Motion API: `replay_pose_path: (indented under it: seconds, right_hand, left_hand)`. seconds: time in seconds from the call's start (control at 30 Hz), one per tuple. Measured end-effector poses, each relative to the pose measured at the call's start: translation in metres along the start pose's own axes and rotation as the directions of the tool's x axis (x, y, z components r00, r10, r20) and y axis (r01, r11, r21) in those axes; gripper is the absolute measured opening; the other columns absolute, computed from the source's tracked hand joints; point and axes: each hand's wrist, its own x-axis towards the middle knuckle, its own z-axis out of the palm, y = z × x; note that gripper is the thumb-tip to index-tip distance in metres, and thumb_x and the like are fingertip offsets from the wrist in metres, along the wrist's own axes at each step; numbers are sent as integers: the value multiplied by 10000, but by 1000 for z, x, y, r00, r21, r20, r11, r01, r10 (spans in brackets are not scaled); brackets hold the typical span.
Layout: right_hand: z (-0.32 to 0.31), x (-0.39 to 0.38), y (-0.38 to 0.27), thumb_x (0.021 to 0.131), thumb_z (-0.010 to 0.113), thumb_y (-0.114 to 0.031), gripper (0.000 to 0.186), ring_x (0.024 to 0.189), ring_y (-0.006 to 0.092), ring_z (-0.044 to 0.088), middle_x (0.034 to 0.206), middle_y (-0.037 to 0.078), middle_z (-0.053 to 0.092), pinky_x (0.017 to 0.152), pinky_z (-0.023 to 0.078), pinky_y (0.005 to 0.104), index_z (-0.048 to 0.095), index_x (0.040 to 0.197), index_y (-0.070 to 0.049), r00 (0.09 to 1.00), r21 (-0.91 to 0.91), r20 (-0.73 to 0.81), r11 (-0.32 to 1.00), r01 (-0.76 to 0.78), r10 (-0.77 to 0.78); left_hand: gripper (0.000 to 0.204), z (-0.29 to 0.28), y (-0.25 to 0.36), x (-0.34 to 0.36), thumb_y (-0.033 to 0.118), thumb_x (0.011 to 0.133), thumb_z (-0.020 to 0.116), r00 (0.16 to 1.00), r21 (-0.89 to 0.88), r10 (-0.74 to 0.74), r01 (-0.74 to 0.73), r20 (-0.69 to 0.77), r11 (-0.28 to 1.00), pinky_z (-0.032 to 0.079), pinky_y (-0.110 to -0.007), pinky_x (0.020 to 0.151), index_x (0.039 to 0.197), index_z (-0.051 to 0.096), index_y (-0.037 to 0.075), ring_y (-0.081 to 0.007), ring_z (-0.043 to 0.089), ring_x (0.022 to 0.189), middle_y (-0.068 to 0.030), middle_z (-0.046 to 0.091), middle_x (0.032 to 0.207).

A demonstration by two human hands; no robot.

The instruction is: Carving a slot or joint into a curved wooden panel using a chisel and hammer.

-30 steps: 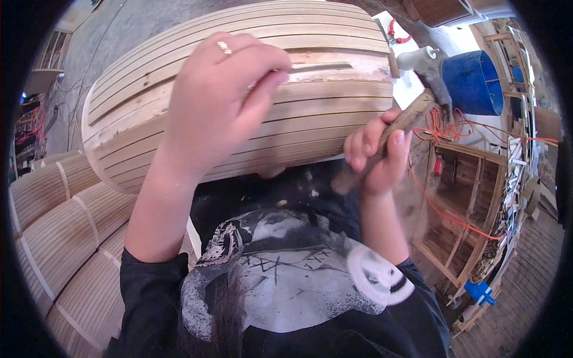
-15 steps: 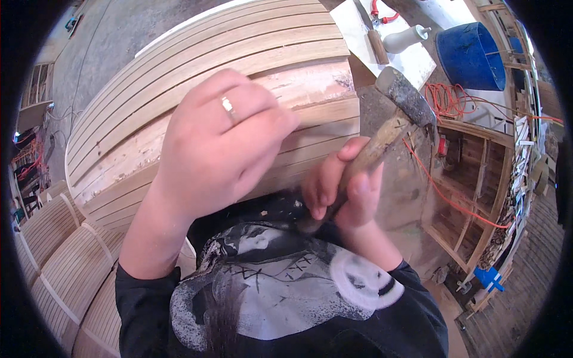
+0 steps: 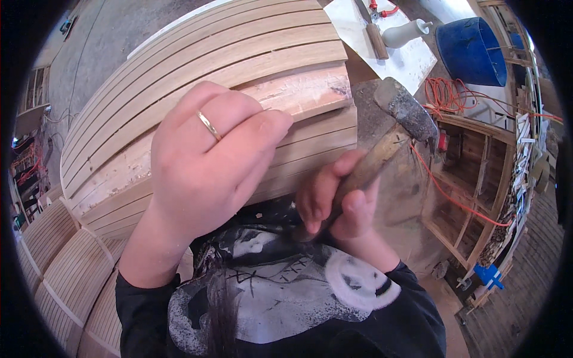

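My left hand (image 3: 206, 158), a gold-coloured ring on one finger, is curled closed above the slatted wooden panel (image 3: 239, 33). Whatever its fingers may pinch is hidden from view. Beneath the hand, a rough pale strip (image 3: 298, 92) of bare wood lies between the panel's slats. A hammer (image 3: 382, 146) with a worn wooden handle and a dark, scuffed metal head is gripped in my right hand (image 3: 340, 200). Its head points up and to the right, just off the panel's right edge. Part of the lower handle is hidden by my fingers.
A white board (image 3: 412, 62) at the top right carries a pale bottle (image 3: 407, 34) and a wooden-handled tool (image 3: 376, 40). Beyond are a blue tub (image 3: 470, 52), a coiled orange hose (image 3: 447, 95) and a wooden frame (image 3: 477, 173). More slatted panels (image 3: 71, 268) stand at the lower left.
My left hand has shifted slightly left and lower over the panel, still curled. The hammer in my right hand has tipped a little to the right and down.
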Motion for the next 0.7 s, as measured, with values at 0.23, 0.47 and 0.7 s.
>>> replay_pose_path:
  seconds: [0.23,0.47,0.7]
  right_hand:
    - [3,1,1,987,641,-364,425,430,170,505,600,45,494,419,429,312,428,1225,-83,995,-47,-96,998,-34,29]
    - [3,-4,6,1023,571,-286,378,504,188,539,676,113,548,492,477,317,404,1258,-41,1000,-8,-2,1000,3,-3]
    - [1,-5,6,1029,559,-288,370,498,187,527,686,113,546,501,475,320,395,1258,-49,1000,-35,-4,999,1,-1]
  left_hand:
    - [236,1,-2,-5,-46,679,776,1000,-19,6,-6,1,1000,446,-330,611,897,726,28,-224,563,671,-51,570,737]
    - [250,-3,0,-10,-48,679,772,998,0,62,-62,-2,998,451,-335,596,916,733,20,-220,562,662,-42,563,730]
    - [293,-3,-3,-13,-45,650,753,999,-46,48,-48,5,998,459,-334,599,937,731,10,-226,576,668,-37,602,756]
